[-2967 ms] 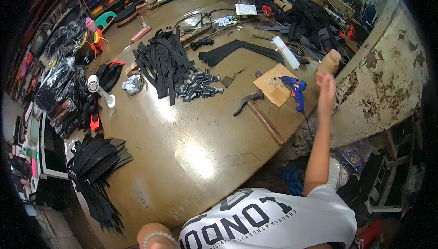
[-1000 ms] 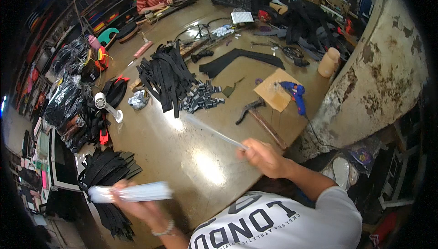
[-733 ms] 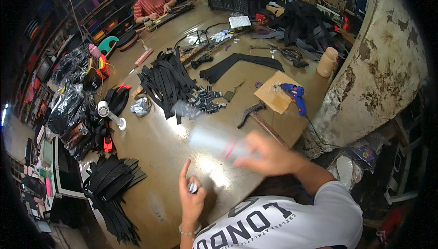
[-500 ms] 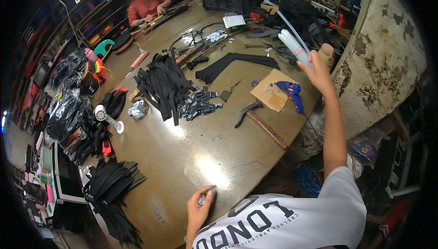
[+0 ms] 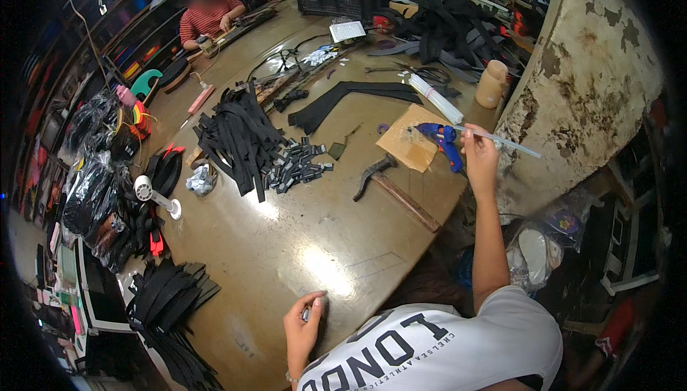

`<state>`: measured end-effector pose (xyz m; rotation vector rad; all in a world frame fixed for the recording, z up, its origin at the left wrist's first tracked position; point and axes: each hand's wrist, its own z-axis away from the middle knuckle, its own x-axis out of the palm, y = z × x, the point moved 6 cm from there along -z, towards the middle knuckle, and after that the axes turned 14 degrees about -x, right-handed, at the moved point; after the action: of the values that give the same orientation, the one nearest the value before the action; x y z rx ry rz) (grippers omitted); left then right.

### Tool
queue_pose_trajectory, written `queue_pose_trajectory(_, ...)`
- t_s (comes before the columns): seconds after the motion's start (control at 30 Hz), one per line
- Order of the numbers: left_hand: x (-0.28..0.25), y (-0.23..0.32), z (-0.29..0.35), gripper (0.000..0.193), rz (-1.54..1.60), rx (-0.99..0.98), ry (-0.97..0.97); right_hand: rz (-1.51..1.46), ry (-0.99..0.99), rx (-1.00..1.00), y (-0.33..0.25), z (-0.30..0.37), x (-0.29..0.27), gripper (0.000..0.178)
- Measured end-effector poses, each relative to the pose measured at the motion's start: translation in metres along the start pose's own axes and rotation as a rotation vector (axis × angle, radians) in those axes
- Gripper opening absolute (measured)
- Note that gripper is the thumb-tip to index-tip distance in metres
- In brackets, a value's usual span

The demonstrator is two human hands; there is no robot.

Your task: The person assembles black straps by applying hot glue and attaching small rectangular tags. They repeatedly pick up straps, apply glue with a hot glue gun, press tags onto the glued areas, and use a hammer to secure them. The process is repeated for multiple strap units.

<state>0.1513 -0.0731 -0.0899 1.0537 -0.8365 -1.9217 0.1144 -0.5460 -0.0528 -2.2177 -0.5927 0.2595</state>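
Observation:
My right hand [image 5: 481, 160] grips a long translucent glue stick [image 5: 517, 147], its one end close to the blue hot glue gun [image 5: 449, 149]. The glue gun lies on a square of brown cardboard [image 5: 402, 142]. Just beyond it rests a bundle of pale glue sticks [image 5: 435, 98]. My left hand [image 5: 303, 321] is curled low over the near table edge, with something small and shiny between its fingers; what it is I cannot make out. A hammer [image 5: 401, 198] with a wooden handle lies between my hands and the cardboard.
Black straps [image 5: 240, 137] and small dark metallic pieces [image 5: 297, 165] are heaped mid-table. More straps [image 5: 172, 298] fan out at the near left, below a small white fan [image 5: 154, 194]. A tan bottle [image 5: 491, 84] stands at right by the peeling wall [image 5: 587, 76]. Another person [image 5: 209, 18] sits far left.
The bundle of glue sticks, held up by my right hand before, now lies on the table. My right hand has come nearer with a single stick. My left hand stays about the same.

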Motion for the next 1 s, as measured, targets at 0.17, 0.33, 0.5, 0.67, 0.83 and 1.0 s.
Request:
queue_pose_trajectory(0.17, 0.000, 0.001, 0.000, 0.020, 0.048, 0.041, -0.024, -0.043, -0.033, -0.083, 0.014, 0.005, -0.001, 0.021)
queue_pose_trajectory(0.33, 0.000, 0.004, 0.001, 0.020, 0.061, 0.081, 0.002, 0.038, -0.192, -0.170, 0.016, -0.002, 0.000, 0.014)
queue_pose_trajectory(0.5, -0.001, 0.004, 0.002, 0.020, 0.035, 0.087, 0.011, 0.227, -0.487, -0.244, 0.003, -0.018, 0.002, 0.014)
queue_pose_trajectory(0.67, 0.000, -0.002, 0.000, 0.020, 0.041, 0.049, -0.014, 0.342, -0.666, -0.362, -0.012, -0.031, 0.013, 0.017)
queue_pose_trajectory(0.83, -0.014, -0.033, 0.033, 0.018, 0.249, -0.076, -0.180, 0.192, -0.505, -0.089, 0.006, -0.020, 0.003, 0.026)
queue_pose_trajectory(1.0, -0.037, -0.096, 0.099, 0.021, 0.840, 0.024, -0.105, 0.262, 0.078, -0.136, -0.005, 0.075, -0.060, 0.023)
